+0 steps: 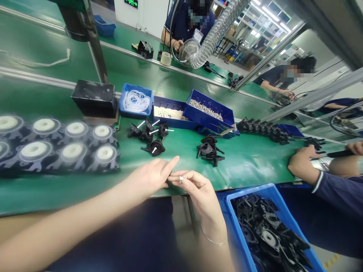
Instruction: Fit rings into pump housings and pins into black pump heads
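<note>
My left hand (154, 174) is above the front edge of the green work surface, thumb raised and the other fingers curled mostly out of sight. A dark sliver shows by its fingertips; I cannot make out what it is. Meeting it from the right, my right hand (202, 194) pinches a tiny white piece (181, 178) between thumb and forefinger. Beyond the hands lie black plastic housings with white pins (154, 148). A small pile of similar black housings without visible white pins (208, 148) lies to the right.
Black parts with white discs (103, 154) stand in rows at left. Behind are bins of clear rings (136, 101), pale bits (170, 112) and metal pins (205, 109). A blue crate (236, 211) of black parts stands at lower right, near a co-worker's hand (304, 162).
</note>
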Available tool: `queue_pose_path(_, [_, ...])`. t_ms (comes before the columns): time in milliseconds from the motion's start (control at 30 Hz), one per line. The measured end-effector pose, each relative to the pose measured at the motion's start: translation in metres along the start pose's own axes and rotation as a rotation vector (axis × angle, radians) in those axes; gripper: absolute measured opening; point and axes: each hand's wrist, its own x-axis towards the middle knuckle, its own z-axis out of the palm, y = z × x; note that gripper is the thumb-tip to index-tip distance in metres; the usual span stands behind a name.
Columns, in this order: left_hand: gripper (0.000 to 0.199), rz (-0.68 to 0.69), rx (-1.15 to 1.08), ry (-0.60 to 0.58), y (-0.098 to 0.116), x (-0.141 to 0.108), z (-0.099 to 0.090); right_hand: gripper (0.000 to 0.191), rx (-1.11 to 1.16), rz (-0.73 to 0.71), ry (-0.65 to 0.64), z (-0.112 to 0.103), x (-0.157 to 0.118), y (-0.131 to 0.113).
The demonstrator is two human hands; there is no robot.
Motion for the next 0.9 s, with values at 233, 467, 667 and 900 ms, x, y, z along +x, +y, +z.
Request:
queue_pose_path(233, [0.085,-0.131,-0.161,-0.045,-0.005,0.002,-0.004,0.010,0.083,0.022,-0.120,0.001,-0.011,0.002])
queue_pose_path(467, [0.076,-0.441,-0.688,-0.031,-0.006,-0.008,-0.006,0.013,0.151,-0.145,0.191,-0.017,0.005,0.009])
queue_pose_path(667, [0.056,-0.597,-1.303,-0.051,-0.001,-0.015,-0.012,0.023,-0.009,-0.061,0.196,-0.031,0.046,0.027])
queue_pose_path(900, [0.058,-0.712,-1.613,-0.041,0.000,-0.022,-0.016,0.027,-0.110,0.104,0.101,-0.067,0.028,0.016])
